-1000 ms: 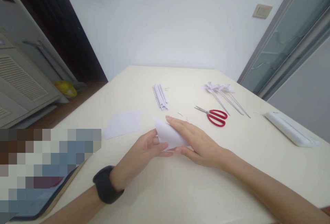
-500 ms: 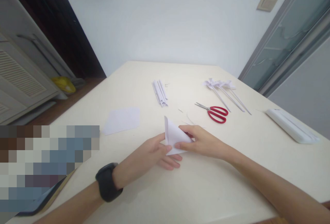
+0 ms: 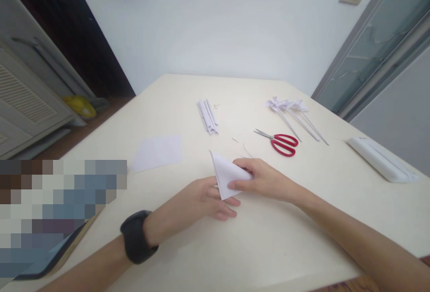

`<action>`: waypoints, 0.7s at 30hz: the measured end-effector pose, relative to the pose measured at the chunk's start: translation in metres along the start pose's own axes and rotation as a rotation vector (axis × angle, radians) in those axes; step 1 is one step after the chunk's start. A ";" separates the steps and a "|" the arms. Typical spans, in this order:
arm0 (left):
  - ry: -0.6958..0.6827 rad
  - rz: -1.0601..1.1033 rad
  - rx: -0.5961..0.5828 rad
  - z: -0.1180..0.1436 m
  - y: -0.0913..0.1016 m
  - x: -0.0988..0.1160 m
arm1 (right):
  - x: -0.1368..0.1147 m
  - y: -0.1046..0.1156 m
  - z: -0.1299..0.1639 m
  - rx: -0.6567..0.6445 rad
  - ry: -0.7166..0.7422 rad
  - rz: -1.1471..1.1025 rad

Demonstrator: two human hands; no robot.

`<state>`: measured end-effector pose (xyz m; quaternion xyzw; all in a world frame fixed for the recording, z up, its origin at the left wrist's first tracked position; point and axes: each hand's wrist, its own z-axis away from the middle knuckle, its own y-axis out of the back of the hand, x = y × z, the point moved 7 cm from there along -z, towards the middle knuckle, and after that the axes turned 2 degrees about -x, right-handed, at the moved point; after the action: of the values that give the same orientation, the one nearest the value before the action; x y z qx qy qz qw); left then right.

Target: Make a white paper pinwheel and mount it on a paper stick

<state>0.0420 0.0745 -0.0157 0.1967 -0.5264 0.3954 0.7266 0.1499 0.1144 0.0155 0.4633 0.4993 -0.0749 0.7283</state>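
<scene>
Since a second ago, when my right hand (image 3: pixel 265 180) lay flat across it, the folded white paper triangle (image 3: pixel 227 173) has come up off the cream table (image 3: pixel 268 238) and now stands tilted, one sharp corner pointing up and to the far left; I judge the crease pressed and the piece under inspection. It sits near the table's centre, pinched at its right edge by my right thumb and fingers, while my left hand (image 3: pixel 206 198), half open, props its lower edge with loosely spread fingers. Well beyond lie red-handled scissors (image 3: pixel 280 141) and a flat white paper square (image 3: pixel 157 152).
</scene>
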 end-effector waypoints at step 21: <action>-0.001 0.042 0.012 0.000 0.000 -0.004 | -0.001 0.002 0.001 0.023 0.008 0.019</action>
<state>0.0412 0.0733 -0.0198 0.1902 -0.5281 0.4138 0.7167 0.1512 0.1149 0.0177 0.4766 0.4971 -0.0718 0.7215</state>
